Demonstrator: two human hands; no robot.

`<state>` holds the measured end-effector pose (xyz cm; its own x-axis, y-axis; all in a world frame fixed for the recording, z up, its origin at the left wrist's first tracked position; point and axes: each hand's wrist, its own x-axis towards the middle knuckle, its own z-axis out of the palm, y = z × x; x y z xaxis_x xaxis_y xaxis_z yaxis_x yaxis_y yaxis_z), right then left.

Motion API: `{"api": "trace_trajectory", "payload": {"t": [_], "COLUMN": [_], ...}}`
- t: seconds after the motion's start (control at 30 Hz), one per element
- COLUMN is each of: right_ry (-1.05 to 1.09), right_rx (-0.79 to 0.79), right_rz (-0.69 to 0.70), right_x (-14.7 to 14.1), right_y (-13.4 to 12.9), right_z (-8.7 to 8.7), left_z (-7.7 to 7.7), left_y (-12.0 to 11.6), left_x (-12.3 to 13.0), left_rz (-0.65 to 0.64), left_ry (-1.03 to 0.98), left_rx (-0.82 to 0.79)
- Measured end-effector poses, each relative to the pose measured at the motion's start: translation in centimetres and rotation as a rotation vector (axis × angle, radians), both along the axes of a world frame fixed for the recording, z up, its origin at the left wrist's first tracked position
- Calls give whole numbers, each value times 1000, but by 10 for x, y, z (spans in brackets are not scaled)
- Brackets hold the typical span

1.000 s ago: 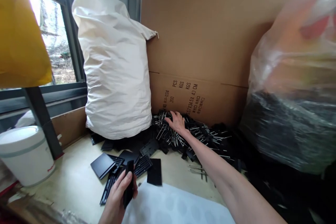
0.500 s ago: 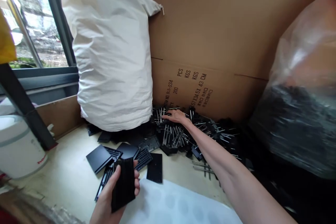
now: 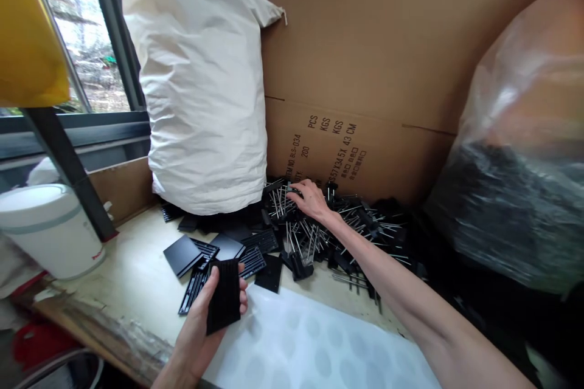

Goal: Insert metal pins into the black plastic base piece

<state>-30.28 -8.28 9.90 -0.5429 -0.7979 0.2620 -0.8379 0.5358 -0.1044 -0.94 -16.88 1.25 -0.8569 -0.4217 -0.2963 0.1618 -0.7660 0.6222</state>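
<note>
**Right hand in the pile, left hand holding a black plate!**

And there's the right hand [image 3: 312,200], fingers spread on a heap of black plastic plates bristling with thin metal pins [image 3: 303,243], right up against a brown cardboard sheet [image 3: 365,55]! The left hand [image 3: 197,328] cradles a black rectangular plastic plate [image 3: 223,296], fingers curled round its edge, above loose black slotted plates [image 3: 196,279] on a pale worktop [image 3: 132,261]. A bulging white woven sack [image 3: 201,85] slumps beside the heap, and a clear plastic bag with dark contents [image 3: 506,194] looms on the right!
</note>
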Motion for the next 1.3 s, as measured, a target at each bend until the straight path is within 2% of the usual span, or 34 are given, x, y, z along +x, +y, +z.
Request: {"api": "trace_trajectory", "payload": {"t": [0.17,0.27,0.37,0.5,0.63,0.7,0.77,0.83,0.9,1.0,1.07,1.13,1.23,1.3], "right_ry": [33,-2,-51,-93,-116,-160,-395,-865,-1297,-1662,-1810,-1894,-1911,-1802], "right_rx": [39,21,-68,-346,-762,-891,-996,-1078,-1072,-1116,-1205,-1279,-1250,-1184], "right_rz": [158,189,243,258,87,18,-34,-79,-132,-371,-427,-377,-279,-243], "right_x": [28,24,18,25,40,53,73,104,141,193,216,228,225,218], "right_y": [11,11,11,17,34,49,69,92,114,134,138,137,139,146], "right_z": [-21,-33,-34,-21,-3,5,9,4,-12,-48,-70,-83,-84,-76], "left_z": [3,5,7,9,10,10,9,6,4,1,2,3,6,8], "left_y": [7,24,43,61,71,76,80,83,85,90,97,106,120,124], "left_x": [0,2,5,11,14,14,13,12,11,10,10,11,20,28], "left_rz": [-46,-108,-162,-226,-262,-282,-282,-210,-80,73,114,120,93,33], "left_ry": [125,143,146,191,212,210,209,214,243,286,265,225,203,206], "left_rx": [122,189,240,295,300,306,301,265,161,-59,-168,-247,-353,-305]}}
